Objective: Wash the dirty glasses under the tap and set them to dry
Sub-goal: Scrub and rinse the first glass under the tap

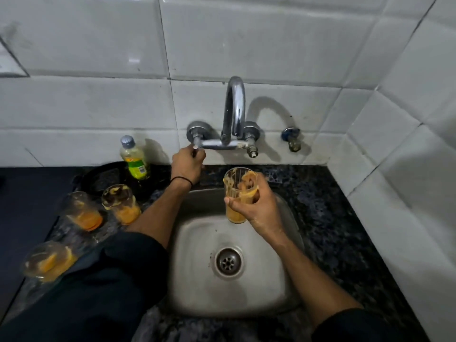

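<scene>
1. White tiled wall, dark stone counter, and a steel sink (197,243) set in it.
2. The left hand (186,164) pinches the tap handle (195,145) behind the sink's back-left corner. No water shows at the tap (234,104).
3. The right hand (256,206) grasps a dirty glass (238,191) round its lower half. It is upright over the sink's back edge, with the rim clear above the fingers.
4. Judged best: open the handle gently, keep the glass mouth under the spout, and hold it low over the sink to limit splashing.
5. Three more dirty glasses (121,203) wait left of the sink.
</scene>
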`<move>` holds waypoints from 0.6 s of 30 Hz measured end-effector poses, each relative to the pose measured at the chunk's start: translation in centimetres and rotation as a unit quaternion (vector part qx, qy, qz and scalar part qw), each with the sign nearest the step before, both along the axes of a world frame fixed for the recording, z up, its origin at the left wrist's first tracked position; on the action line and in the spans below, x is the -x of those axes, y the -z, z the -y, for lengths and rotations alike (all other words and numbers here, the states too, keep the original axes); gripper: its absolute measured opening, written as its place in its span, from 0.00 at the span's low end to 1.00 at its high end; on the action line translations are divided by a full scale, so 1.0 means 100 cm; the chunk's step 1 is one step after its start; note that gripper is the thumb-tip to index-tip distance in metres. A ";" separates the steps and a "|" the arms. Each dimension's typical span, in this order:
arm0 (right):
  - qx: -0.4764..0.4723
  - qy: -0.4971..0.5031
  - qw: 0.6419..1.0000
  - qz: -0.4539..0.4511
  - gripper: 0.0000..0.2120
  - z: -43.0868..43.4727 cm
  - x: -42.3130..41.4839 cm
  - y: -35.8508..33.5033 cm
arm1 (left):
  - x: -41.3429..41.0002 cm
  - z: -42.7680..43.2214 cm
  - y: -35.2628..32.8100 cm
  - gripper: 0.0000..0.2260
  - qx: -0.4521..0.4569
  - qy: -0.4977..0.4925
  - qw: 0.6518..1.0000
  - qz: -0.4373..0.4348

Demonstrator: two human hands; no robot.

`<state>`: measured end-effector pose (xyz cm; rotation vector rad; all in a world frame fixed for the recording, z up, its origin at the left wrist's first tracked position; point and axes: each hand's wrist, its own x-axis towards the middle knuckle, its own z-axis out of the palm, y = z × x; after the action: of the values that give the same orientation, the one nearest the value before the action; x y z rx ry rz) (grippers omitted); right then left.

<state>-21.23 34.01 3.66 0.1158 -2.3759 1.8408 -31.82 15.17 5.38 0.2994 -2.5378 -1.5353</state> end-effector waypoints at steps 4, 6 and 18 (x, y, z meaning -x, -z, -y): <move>0.008 -0.025 1.000 -0.003 0.28 -0.003 0.008 -0.002 | -0.010 -0.004 -0.002 0.14 -0.215 -0.007 0.976 0.019; 0.017 -0.038 0.999 0.002 0.31 -0.002 0.011 -0.001 | -0.020 -0.008 0.001 0.14 -0.239 0.003 0.970 0.051; -0.031 -0.100 0.994 0.020 0.39 0.009 0.011 -0.015 | -0.094 -0.032 0.032 0.26 -0.222 0.234 0.946 0.039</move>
<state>-22.37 33.14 5.18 0.3380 -2.5313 1.8673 -22.38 18.34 2.16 -0.2227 -2.4018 -2.3131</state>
